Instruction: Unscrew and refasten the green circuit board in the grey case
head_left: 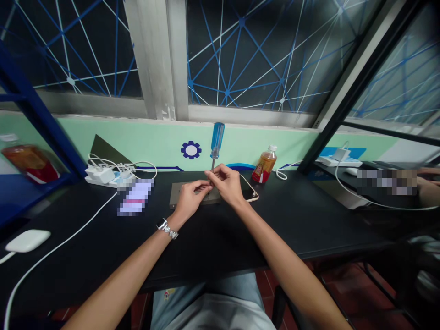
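Note:
A screwdriver with a clear blue handle stands almost upright, its metal shaft pointing down. My right hand is closed around the lower shaft, with thumb and forefinger pinched. Beside it, my left hand has its thumb and fingertips pressed together close to the screwdriver's tip; whatever they pinch is too small or hidden. Both hands are over a flat grey-brown metal box on the black desk. Fingers hide the tip and part of the box's top. A bracelet and watch are on my left wrist.
Behind my right hand lies a phone, near a drink bottle. To the left are a blurred phone screen, a power strip with cables and a white charger. Another person's hand is at far right.

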Demonstrator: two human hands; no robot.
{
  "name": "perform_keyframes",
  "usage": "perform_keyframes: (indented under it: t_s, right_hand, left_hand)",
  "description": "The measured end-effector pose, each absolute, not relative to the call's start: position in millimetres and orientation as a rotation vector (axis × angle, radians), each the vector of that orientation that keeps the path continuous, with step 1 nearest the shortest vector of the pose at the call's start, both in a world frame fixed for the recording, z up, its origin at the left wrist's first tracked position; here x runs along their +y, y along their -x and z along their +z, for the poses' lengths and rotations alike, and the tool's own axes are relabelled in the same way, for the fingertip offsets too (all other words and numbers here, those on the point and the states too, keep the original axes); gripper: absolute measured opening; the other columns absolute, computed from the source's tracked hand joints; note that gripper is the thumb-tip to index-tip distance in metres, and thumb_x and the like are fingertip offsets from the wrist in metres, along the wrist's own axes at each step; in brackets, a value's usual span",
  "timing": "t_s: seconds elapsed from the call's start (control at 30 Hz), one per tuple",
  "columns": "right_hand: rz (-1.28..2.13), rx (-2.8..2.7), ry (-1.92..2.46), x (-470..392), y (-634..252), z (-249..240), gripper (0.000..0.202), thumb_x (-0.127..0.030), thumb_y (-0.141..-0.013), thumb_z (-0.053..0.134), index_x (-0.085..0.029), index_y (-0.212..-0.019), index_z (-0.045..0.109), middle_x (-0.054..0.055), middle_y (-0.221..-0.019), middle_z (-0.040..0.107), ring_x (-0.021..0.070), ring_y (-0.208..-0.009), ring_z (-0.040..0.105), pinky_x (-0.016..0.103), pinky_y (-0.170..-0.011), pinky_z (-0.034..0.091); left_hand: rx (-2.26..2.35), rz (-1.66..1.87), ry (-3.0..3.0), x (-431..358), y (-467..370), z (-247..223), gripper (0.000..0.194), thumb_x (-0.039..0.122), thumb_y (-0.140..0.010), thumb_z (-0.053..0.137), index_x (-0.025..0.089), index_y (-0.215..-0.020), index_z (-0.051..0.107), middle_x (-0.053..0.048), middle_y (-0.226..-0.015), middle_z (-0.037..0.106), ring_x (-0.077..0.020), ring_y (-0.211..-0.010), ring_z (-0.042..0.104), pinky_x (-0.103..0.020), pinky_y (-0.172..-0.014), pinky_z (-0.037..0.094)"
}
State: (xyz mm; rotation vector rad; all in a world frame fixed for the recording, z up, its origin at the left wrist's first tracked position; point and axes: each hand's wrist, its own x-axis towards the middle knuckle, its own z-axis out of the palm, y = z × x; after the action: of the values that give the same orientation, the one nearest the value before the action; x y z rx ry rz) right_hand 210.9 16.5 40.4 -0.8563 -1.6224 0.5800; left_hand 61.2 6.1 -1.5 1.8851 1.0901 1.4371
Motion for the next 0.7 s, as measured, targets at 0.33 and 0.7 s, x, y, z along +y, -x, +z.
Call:
perform_keyframes:
  t_s: [0.33, 0.7]
  right_hand:
    - [0.544, -1.603, 0.879, 18, -228, 32, 0.032, -0.049, -0.089, 0.059, -0.018, -0.081, 0.061, 0.001, -0.069, 0.065, 0.0122, -0.054, 0.056, 0.024, -0.055, 0.045]
    - [0.627, -1.45, 0.888, 20, -247, 28, 0.038, -0.054, -0.089, 0.058, -0.019, -0.077, 0.059, 0.003, -0.067, 0.066, 0.0114, -0.05, 0.057, 0.023, -0.051, 0.049]
  left_hand:
    - [1.143, 1.096, -2.372, 0, -46, -3, 0.025, 0.033, -0.092, 0.058, 0.021, -0.11, 0.07, -0.008, -0.112, 0.071, -0.024, -0.105, 0.066, -0.038, -0.096, 0.05]
    - [1.129, 0.729, -2.898, -4, -27, -8, 0.029, 0.021, -0.098, 0.044, 0.022, -0.115, 0.068, -0.009, -0.115, 0.064, -0.0231, -0.11, 0.061, -0.038, -0.098, 0.047]
